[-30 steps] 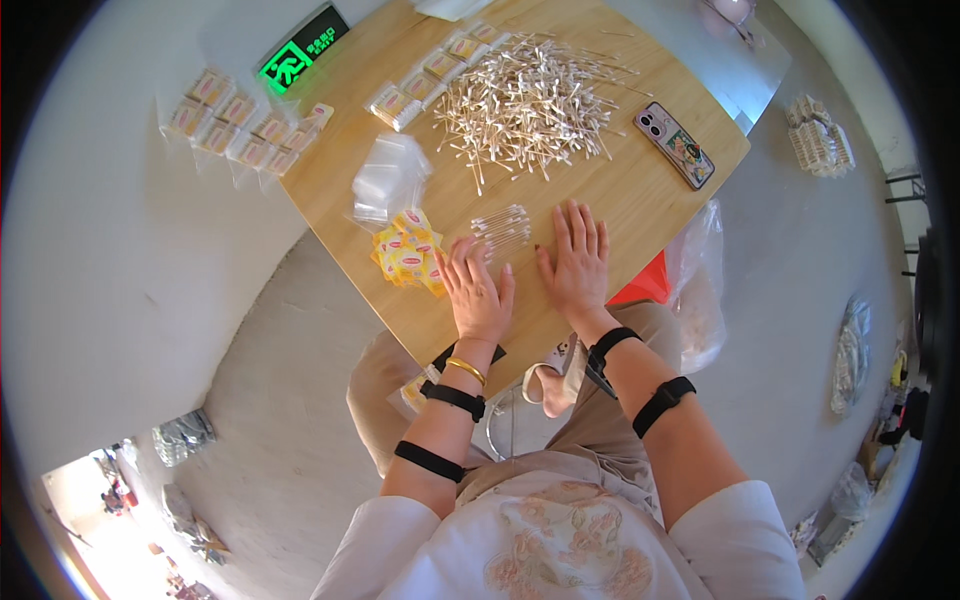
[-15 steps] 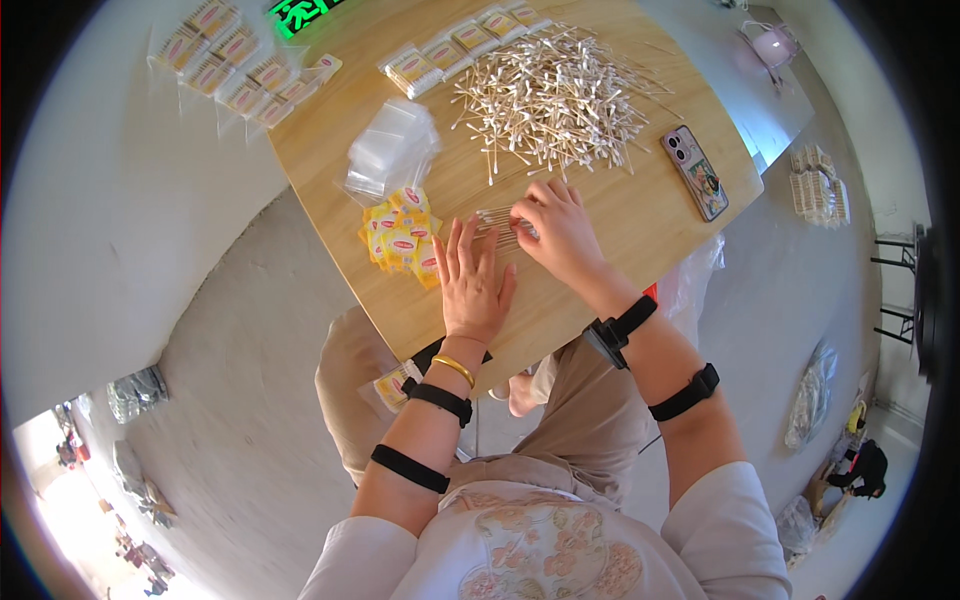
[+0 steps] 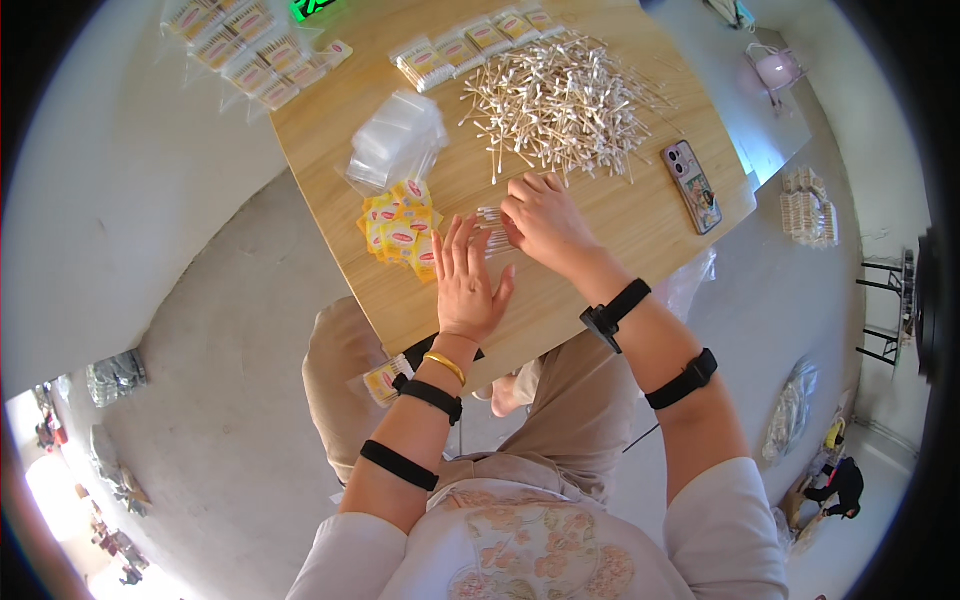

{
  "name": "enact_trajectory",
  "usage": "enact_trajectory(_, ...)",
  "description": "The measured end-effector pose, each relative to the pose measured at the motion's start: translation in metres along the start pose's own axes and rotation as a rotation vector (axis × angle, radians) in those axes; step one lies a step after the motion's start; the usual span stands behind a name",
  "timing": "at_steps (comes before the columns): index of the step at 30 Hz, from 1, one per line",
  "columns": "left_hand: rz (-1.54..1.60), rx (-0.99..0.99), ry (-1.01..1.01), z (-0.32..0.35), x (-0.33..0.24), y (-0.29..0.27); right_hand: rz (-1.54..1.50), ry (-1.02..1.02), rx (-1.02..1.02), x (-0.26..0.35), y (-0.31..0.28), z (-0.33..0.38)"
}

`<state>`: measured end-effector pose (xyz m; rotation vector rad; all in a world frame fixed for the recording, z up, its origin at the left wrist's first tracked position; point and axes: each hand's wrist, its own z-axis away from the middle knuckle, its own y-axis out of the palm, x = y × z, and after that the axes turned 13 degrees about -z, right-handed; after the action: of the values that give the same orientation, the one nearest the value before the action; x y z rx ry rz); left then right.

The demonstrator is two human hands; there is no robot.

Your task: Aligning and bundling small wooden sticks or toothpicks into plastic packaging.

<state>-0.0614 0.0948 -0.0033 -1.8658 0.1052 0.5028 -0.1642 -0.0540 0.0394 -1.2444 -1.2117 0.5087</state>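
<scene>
A small row of cotton swabs (image 3: 494,236) lies on the wooden table between my hands. My left hand (image 3: 468,285) rests flat with fingers stretched out, its fingertips at the left ends of the row. Bent fingers of my right hand (image 3: 548,222) close around the row's right end; the fingertips are partly hidden. Just beyond my hands spreads a large loose heap of cotton swabs (image 3: 565,105). Yellow and white printed cards (image 3: 400,228) are piled left of my left hand, and clear plastic bags (image 3: 398,140) are stacked behind them.
Filled swab packets (image 3: 460,52) line the table's far side, and more packets (image 3: 250,50) hang over its far left corner. A phone (image 3: 691,187) lies near the right edge of the table (image 3: 560,285). One packet (image 3: 386,381) sits by my left wrist, below the near edge.
My right hand has shifted slightly left along the swab row, its fingers still bent. My left hand keeps nearly the same place by the row. The whole view has tilted a little.
</scene>
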Motion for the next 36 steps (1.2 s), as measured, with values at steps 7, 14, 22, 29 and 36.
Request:
enact_trajectory(7,0.088,-0.273,-0.102,0.009,0.009,-0.014,-0.65,0.291,-0.206,0.036,-0.037,0.026)
enact_trajectory(14,0.668,-0.251,-0.083,0.004,-0.049,-0.108,-0.97,0.353,-0.219,0.104,-0.092,0.068)
enact_trajectory(22,1.298,0.039,-0.19,0.043,-0.068,-0.165,-1.375,0.371,-0.149,0.164,-0.112,0.113)
enact_trajectory(29,1.204,0.012,-0.101,0.072,-0.076,-0.204,-1.27,0.371,-0.225,0.209,-0.128,0.154)
enact_trajectory(36,0.729,-0.066,0.033,0.102,-0.078,-0.237,-1.0,0.351,-0.37,0.23,-0.127,0.178)
